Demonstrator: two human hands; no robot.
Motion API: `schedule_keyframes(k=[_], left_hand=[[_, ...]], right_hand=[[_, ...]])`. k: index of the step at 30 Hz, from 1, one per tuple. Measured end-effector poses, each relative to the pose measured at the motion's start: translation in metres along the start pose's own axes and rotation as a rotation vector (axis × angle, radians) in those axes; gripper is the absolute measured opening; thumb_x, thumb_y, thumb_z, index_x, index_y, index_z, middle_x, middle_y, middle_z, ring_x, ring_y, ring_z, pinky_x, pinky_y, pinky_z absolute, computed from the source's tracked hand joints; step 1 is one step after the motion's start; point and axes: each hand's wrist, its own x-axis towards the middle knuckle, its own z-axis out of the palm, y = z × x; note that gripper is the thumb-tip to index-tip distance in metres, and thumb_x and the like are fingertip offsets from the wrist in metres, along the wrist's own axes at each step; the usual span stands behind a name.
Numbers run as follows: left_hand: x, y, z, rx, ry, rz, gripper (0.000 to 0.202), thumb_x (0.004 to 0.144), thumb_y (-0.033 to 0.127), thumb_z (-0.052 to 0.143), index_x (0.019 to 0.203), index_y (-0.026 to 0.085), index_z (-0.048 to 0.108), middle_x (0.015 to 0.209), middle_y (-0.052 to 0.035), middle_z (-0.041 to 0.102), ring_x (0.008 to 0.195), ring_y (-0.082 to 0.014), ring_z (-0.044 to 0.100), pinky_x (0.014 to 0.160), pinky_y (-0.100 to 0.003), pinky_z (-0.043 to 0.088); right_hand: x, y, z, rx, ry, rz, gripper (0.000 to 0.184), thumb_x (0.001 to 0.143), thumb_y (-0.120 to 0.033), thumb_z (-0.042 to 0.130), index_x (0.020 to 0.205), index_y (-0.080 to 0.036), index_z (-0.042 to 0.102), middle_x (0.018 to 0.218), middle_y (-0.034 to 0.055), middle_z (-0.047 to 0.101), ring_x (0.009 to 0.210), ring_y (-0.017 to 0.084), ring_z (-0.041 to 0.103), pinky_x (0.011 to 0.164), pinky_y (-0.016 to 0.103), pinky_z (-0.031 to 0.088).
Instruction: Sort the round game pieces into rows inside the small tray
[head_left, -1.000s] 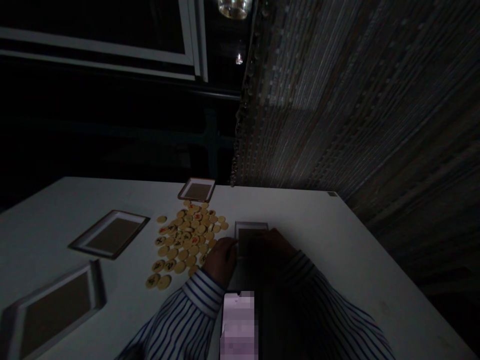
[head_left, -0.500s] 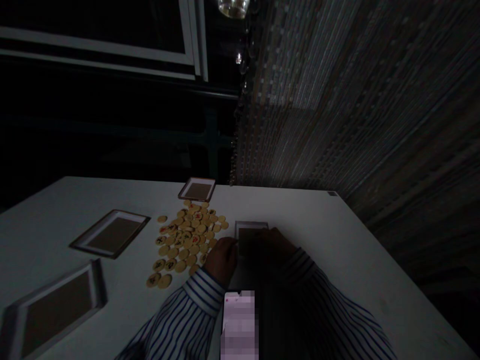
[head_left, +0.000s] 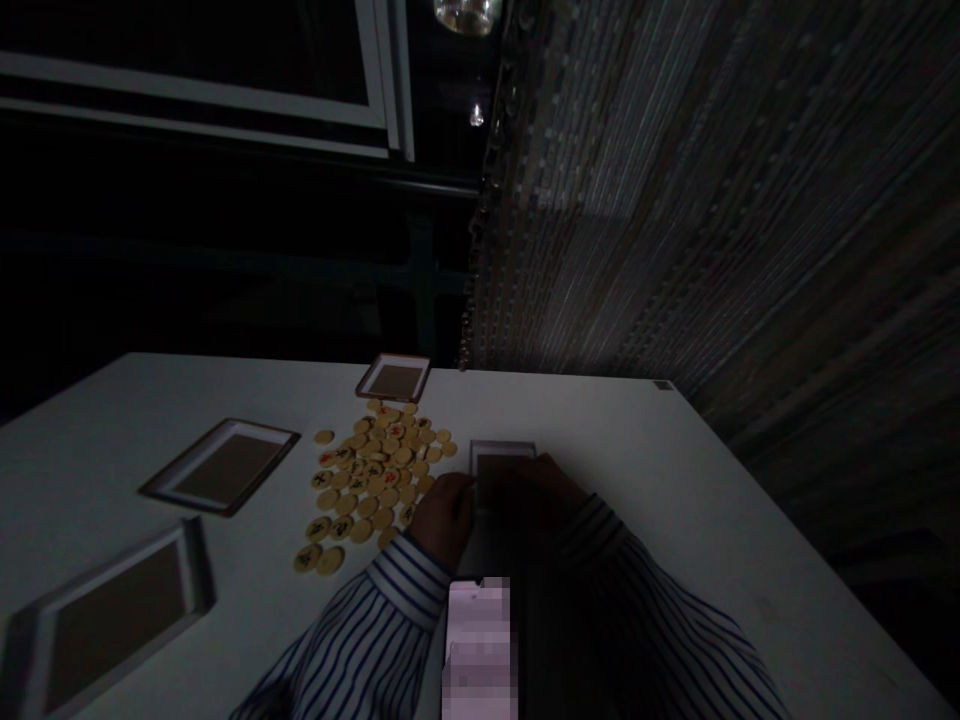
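Observation:
The scene is very dark. My left hand (head_left: 444, 517) rests on the white table (head_left: 675, 480) at the near left corner of a small rectangular tray (head_left: 501, 458), its fingers curled; what they hold is hidden. My right hand (head_left: 544, 488) lies in shadow over the near part of the same tray, and its fingers cannot be made out. Both arms wear striped sleeves. A heap of several round yellow game pieces (head_left: 375, 470) with red or black marks lies just left of my left hand.
Three more rimmed trays lie on the table: a small one (head_left: 394, 379) behind the heap, a larger one (head_left: 222, 466) at the left, another (head_left: 105, 605) at the near left. A lit phone (head_left: 478, 645) hangs below my chest. A bead curtain (head_left: 675, 200) fills the right.

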Motion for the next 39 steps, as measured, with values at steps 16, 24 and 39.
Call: schedule_keyframes(k=[16, 24, 39], left_hand=[[0.0, 0.0, 0.0, -0.001, -0.016, 0.002, 0.025, 0.078, 0.017, 0.041, 0.091, 0.016, 0.062, 0.087, -0.0078, 0.066, 0.084, -0.0176, 0.06, 0.076, -0.033, 0.05], [-0.001, 0.0, 0.001, 0.004, -0.005, -0.013, 0.024, 0.078, 0.018, 0.041, 0.091, 0.016, 0.062, 0.088, -0.008, 0.065, 0.083, -0.0178, 0.061, 0.076, -0.033, 0.05], [-0.003, 0.002, -0.003, 0.008, -0.051, -0.032, 0.028, 0.08, 0.022, 0.04, 0.094, 0.014, 0.062, 0.09, -0.0094, 0.066, 0.086, -0.019, 0.061, 0.077, -0.033, 0.05]], right_hand=[[-0.002, -0.005, -0.005, 0.0, -0.031, 0.011, 0.019, 0.082, -0.024, 0.046, 0.086, -0.024, 0.064, 0.096, 0.0035, 0.066, 0.093, 0.02, 0.058, 0.076, 0.032, 0.039], [-0.002, -0.003, -0.002, -0.01, 0.004, 0.005, 0.017, 0.082, -0.026, 0.047, 0.088, -0.027, 0.063, 0.098, 0.0018, 0.066, 0.092, 0.018, 0.058, 0.074, 0.03, 0.04], [-0.042, 0.023, 0.015, 0.039, 0.294, 0.302, 0.024, 0.082, -0.022, 0.044, 0.098, -0.022, 0.062, 0.091, 0.0043, 0.066, 0.082, 0.016, 0.059, 0.072, 0.027, 0.039]])
